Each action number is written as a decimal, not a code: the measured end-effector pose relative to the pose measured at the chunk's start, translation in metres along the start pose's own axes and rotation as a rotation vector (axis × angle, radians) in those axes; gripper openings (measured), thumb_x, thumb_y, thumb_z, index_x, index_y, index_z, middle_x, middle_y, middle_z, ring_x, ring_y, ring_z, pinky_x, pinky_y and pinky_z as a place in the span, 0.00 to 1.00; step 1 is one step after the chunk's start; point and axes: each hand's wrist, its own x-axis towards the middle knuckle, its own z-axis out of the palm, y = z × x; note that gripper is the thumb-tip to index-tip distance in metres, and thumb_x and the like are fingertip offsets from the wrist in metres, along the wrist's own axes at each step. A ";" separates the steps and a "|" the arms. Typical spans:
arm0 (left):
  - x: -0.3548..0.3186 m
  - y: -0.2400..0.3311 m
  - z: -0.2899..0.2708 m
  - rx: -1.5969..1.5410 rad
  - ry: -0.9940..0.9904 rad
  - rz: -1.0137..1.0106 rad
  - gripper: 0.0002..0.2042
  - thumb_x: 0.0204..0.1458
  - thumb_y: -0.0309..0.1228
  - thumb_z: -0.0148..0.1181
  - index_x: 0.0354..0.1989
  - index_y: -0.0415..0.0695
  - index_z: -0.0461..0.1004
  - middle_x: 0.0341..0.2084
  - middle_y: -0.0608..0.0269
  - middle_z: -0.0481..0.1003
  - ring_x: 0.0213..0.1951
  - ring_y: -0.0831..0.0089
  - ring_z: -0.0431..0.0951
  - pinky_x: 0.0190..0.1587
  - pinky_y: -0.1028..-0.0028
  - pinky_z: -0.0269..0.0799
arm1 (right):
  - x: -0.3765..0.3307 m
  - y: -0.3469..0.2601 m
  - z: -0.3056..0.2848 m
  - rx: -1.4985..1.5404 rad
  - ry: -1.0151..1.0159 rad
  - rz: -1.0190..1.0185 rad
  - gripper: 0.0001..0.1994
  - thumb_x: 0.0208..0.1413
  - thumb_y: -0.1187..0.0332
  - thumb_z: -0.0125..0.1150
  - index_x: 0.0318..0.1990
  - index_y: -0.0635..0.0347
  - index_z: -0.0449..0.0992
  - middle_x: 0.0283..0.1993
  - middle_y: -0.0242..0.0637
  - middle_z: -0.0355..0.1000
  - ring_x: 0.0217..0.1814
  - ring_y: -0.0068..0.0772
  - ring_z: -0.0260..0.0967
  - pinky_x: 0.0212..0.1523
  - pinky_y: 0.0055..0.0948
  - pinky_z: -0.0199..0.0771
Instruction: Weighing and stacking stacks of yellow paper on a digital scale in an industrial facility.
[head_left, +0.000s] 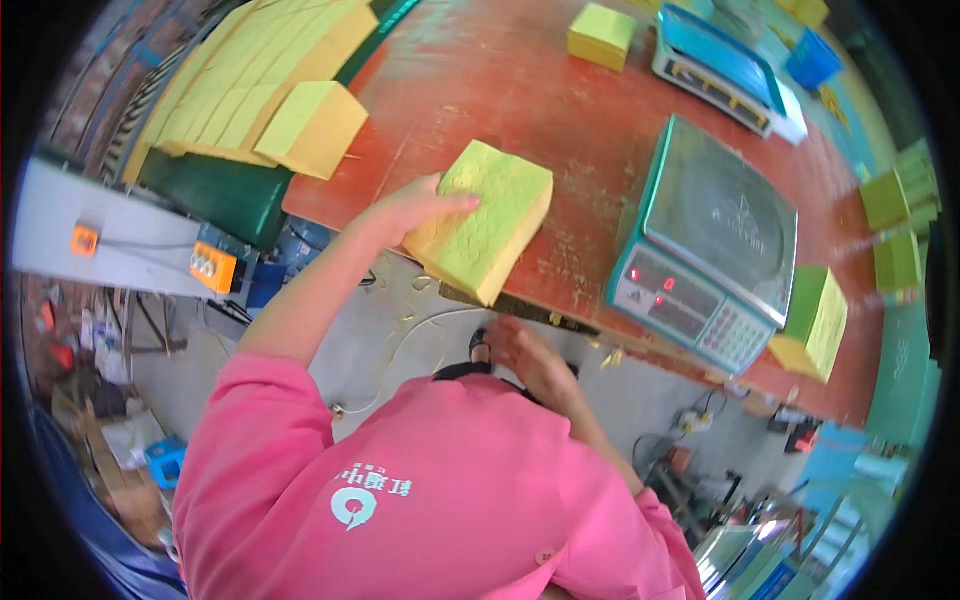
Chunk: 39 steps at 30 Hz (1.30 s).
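Note:
My left hand grips a thick block of yellow paper from its left side, the thumb lying across its textured top. The block is at the near edge of the red table, its near corner jutting past that edge. The fingers under or behind it are hidden. Lower down, close to my body, my right hand is off the table with its fingers stretched out and nothing in it; it is slightly blurred. To the right of the block stands a teal digital scale with a bare metal pan.
More yellow paper blocks line a green conveyor at the far left. One yellow block sits right of the scale, another farther back beside a second scale. An orange switch box is at left.

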 end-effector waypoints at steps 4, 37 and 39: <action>-0.018 -0.024 0.017 0.145 -0.090 0.027 0.31 0.55 0.36 0.66 0.64 0.41 0.62 0.53 0.62 0.74 0.55 0.72 0.73 0.56 0.68 0.71 | 0.023 -0.003 0.026 0.154 0.025 -0.149 0.34 0.61 0.54 0.60 0.68 0.64 0.57 0.65 0.40 0.64 0.69 0.35 0.58 0.67 0.36 0.56; -0.005 -0.105 0.009 0.299 0.077 0.620 0.23 0.54 0.26 0.62 0.58 0.37 0.67 0.54 0.58 0.71 0.55 0.69 0.70 0.57 0.68 0.66 | 0.057 -0.068 0.038 -0.976 0.413 -0.695 0.42 0.48 0.78 0.68 0.71 0.64 0.52 0.74 0.51 0.51 0.76 0.50 0.48 0.72 0.38 0.50; -0.009 -0.073 0.016 0.273 0.068 0.531 0.23 0.54 0.28 0.62 0.58 0.36 0.67 0.51 0.58 0.72 0.54 0.67 0.71 0.58 0.66 0.65 | 0.039 -0.104 0.077 -1.332 0.489 -0.834 0.39 0.53 0.72 0.66 0.70 0.64 0.52 0.71 0.55 0.55 0.71 0.55 0.55 0.69 0.41 0.57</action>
